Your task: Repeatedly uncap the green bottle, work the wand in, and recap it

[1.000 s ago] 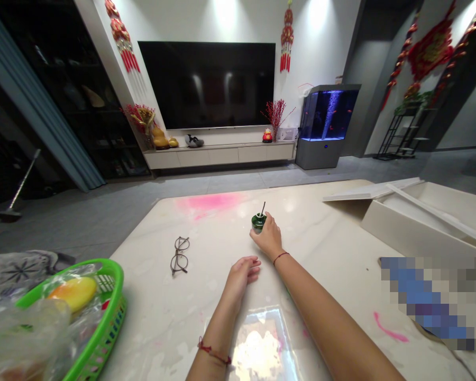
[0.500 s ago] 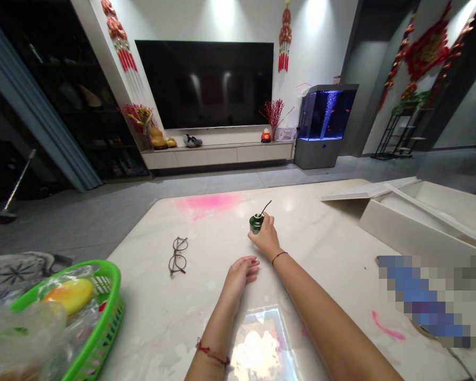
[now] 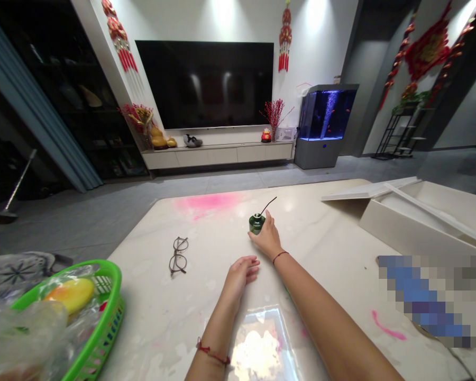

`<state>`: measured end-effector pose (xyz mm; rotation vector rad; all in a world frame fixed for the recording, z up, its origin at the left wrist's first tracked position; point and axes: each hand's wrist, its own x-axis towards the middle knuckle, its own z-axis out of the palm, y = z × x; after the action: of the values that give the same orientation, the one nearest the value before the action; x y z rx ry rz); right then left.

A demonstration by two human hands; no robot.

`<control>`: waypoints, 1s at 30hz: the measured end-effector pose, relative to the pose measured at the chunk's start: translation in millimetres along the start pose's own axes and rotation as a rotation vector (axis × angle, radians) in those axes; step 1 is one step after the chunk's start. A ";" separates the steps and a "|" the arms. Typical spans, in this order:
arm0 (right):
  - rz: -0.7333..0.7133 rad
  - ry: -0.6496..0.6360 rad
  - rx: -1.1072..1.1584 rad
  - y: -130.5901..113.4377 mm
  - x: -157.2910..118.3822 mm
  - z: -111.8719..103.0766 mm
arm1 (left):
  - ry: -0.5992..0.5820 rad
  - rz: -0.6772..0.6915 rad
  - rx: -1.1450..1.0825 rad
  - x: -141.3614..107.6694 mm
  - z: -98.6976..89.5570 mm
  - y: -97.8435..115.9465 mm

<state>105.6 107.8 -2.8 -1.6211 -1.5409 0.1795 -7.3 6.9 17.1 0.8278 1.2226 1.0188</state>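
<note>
A small green bottle [image 3: 256,224] stands upright on the pale marble-look table [image 3: 210,243], with a thin dark stick [image 3: 268,204] leaning out of its neck. My right hand [image 3: 267,235] has its fingers round the bottle's right side, the thumb at its near side. Nearer to me, my left hand [image 3: 241,275] rests on its side by the table surface, fingers loosely apart and holding nothing. Folded-open glasses [image 3: 178,256] lie to the left of both hands.
A green basket [image 3: 117,296] with plastic bags and a yellow item is at the left. An open white box [image 3: 404,225] sits at the right, above a blurred-out blue object [image 3: 424,301]. Pink stains mark the tabletop.
The thin stick in the bottle now leans further to the right. My right hand's fingers have shifted slightly on the bottle; my left hand has stayed in place.
</note>
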 end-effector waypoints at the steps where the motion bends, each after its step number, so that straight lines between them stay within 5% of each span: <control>1: 0.018 -0.008 -0.002 0.4 0.1 -0.7 | 0.000 0.001 0.000 -0.4 -0.1 0.3; 21: 0.082 -0.219 0.114 19.1 4.3 1.1 | -0.010 0.023 -0.001 -3.1 -0.9 0.1; 30: 0.049 -0.160 -0.040 18.8 3.7 1.2 | 0.000 0.012 0.004 0.4 -0.3 -2.2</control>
<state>119.7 114.2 -14.2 -1.7116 -1.6346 0.3135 -7.2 6.5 14.9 0.8391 1.2220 1.0262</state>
